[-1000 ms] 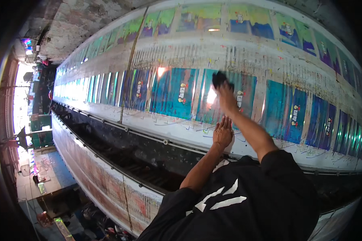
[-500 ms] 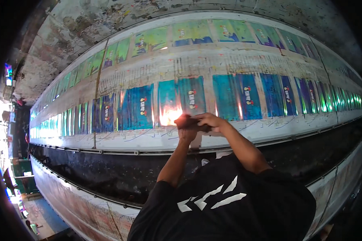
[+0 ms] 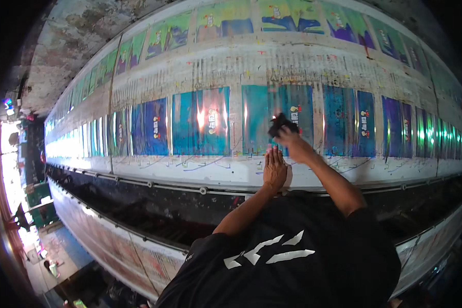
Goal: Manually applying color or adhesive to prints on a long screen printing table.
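My right hand (image 3: 295, 146) grips a bunched dark cloth (image 3: 283, 124) and presses it against a shiny teal sheet (image 3: 256, 113). This sheet lies flat on the long pale table and bears a small printed figure near its right side. My left hand (image 3: 275, 171) rests palm down at the sheet's near edge, fingers straight and side by side, holding nothing. Its fingertips reach just onto the teal surface, a little below the cloth. Part of the sheet is hidden beneath the cloth and my right hand.
More blue and teal sheets (image 3: 149, 126) run in a row to both sides. Along the table's far side is a second row of green and purple sheets (image 3: 292, 18). A rail (image 3: 203, 190) edges the near side, with a dark gap and another pale table (image 3: 113, 251) behind me.
Both hands were together around the dark cloth at the near edge. Now my left hand has let go and lies flat, while my right has carried the cloth onto the sheet. The view has shifted.
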The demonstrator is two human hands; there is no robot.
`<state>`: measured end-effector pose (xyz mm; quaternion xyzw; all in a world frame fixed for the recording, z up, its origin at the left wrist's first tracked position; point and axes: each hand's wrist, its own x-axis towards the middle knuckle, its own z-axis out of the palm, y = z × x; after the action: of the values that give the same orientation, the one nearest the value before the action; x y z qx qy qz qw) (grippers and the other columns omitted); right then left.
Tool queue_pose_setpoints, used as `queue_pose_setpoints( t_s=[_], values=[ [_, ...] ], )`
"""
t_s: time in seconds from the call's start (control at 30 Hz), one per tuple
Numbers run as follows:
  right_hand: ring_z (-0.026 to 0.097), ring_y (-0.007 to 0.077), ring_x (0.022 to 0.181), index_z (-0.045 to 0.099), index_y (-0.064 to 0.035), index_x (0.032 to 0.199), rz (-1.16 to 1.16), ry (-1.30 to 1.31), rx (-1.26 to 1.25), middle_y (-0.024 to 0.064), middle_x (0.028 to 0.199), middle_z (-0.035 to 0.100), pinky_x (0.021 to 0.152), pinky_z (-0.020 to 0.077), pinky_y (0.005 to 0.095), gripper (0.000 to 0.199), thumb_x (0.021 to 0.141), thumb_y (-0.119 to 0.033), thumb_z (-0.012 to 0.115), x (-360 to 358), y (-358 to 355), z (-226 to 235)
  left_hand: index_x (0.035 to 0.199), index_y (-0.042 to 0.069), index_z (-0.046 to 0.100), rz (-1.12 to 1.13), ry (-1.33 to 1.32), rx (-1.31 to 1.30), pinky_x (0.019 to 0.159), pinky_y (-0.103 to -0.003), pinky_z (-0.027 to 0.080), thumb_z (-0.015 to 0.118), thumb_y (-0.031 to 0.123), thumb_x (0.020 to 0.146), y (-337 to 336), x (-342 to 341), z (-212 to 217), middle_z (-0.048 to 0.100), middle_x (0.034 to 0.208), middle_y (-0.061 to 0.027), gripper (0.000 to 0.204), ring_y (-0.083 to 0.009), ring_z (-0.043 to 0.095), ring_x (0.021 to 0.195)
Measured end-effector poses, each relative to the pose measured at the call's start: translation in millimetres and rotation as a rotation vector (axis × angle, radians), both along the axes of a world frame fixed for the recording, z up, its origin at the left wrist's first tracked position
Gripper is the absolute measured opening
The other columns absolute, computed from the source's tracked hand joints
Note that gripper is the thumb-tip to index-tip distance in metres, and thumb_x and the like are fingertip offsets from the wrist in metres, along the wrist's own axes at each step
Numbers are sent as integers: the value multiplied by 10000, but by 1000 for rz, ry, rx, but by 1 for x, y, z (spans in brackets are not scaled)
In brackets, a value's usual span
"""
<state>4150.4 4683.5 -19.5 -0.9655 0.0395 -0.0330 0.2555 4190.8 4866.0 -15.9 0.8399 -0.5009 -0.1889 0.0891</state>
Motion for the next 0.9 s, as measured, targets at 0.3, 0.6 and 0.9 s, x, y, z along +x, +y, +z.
queue_pose_setpoints(
  t_s=[0.3,0.6,0.9],
  values=[
    [436,334,1455,648,-81,1349,-70,-193,-67,161,1502,541,1144,380,593,525,848,13,522,135,-54,-10,1495,-145,411,42,-161,453,1291,-517,92,415,393,1059,-41,-18,23,316,1626,-314,693,-433,231,1553],
    [471,323,1435,647,-186,1386,367,233,466,121,1522,539,1202,384,452,453,939,-149,585,126,-29,-16,1457,-105,491,119,-115,370,1276,-530,161,532,408,1029,-24,-24,26,376,1606,-284,670,-400,272,1547],
    [534,345,1389,676,-78,1345,170,-32,66,207,1479,572,1121,461,428,581,783,45,595,58,32,-28,1507,-47,441,192,37,99,1247,-520,240,670,384,950,-14,-17,5,412,1593,-236,740,-390,304,1527]
  ],
)
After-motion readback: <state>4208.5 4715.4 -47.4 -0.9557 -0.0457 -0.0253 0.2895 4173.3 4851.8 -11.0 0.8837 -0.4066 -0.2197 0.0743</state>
